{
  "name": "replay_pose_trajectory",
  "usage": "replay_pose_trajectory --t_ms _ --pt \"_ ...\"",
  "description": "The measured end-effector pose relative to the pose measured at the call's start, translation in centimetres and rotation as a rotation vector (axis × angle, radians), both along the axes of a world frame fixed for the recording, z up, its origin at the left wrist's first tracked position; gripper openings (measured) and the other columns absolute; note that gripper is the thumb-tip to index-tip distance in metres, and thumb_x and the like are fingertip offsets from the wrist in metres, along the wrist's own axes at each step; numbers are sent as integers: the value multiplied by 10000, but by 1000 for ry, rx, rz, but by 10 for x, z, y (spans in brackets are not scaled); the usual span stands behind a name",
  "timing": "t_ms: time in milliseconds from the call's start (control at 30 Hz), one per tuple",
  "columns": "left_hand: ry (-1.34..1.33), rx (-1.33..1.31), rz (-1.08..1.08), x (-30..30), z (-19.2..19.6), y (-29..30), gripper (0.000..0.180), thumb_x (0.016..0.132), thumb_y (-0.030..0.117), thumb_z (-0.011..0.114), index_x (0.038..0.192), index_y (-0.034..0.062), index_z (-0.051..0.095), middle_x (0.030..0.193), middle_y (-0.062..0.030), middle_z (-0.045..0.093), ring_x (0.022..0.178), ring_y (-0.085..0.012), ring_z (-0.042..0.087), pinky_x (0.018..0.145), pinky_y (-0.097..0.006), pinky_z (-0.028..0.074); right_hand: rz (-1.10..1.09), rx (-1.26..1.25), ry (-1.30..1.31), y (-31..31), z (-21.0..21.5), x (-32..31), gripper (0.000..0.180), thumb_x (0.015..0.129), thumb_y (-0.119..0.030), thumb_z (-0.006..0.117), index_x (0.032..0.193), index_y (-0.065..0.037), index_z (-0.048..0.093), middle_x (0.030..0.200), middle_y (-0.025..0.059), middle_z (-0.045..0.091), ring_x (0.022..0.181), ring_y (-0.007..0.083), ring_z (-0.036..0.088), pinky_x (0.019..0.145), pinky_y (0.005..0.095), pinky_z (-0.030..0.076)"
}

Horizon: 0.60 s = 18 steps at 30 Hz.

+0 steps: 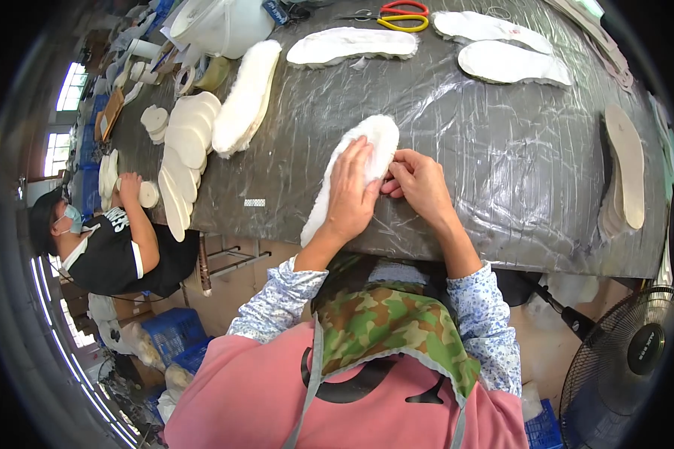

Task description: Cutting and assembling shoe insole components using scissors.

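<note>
A white fleecy insole [383,136] lies slanted on the table in front of me, toe end pointing away. My left hand [352,183] rests flat on its fluffy top, fingers stretched out along it. At the insole's right edge, my right hand [419,183] has its thumb and fingers closed in a pinch on the rim. Whether anything small sits between those fingertips is hidden. More white insoles lie farther off: one fleece-side up [249,97] at the left, one crosswise [352,45] at the back, and a pair [513,61] at the back right.
Scissors with red and yellow handles [404,16] lie at the far edge. Cream insole pieces [187,142] fan out at left, beside a masked co-worker [120,239]. Stacked beige insoles [625,168] stand right. A white bucket [225,26] is back left; a fan [625,359] stands lower right.
</note>
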<state>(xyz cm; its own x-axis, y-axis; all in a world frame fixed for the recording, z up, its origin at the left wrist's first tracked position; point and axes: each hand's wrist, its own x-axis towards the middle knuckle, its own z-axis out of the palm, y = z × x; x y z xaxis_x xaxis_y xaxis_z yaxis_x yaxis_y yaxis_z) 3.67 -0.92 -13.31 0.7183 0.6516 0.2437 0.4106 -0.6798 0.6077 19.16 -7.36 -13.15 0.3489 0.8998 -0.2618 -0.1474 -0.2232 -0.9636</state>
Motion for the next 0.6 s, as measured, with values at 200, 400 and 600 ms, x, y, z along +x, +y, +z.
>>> replay_pose_trajectory --t_ms 200,400,600 --pt "82 149 77 22 29 -5 437 864 95 619 1259 -11 465 1256 -204 483 1139 -402 473 984 -473 370 2 -2 44 -1 0 4 231 942 -39 505 1060 101 645 777 137 710 651 163 710 577 276 572" --pt "78 29 83 29 19 11 300 851 74 642 1061 -19 448 1040 -226 467 980 -418 491 864 -492 402 -16 -2 59 3 3 2 199 929 -34 530 989 101 663 781 142 717 653 170 717 564 273 570" --pt "196 30 37 32 19 14 170 895 59 576 1016 -13 480 1012 -217 488 934 -403 517 806 -480 429 -15 -27 34 2 0 6 195 910 -50 544 938 102 665 748 146 712 614 179 715 547 280 562"
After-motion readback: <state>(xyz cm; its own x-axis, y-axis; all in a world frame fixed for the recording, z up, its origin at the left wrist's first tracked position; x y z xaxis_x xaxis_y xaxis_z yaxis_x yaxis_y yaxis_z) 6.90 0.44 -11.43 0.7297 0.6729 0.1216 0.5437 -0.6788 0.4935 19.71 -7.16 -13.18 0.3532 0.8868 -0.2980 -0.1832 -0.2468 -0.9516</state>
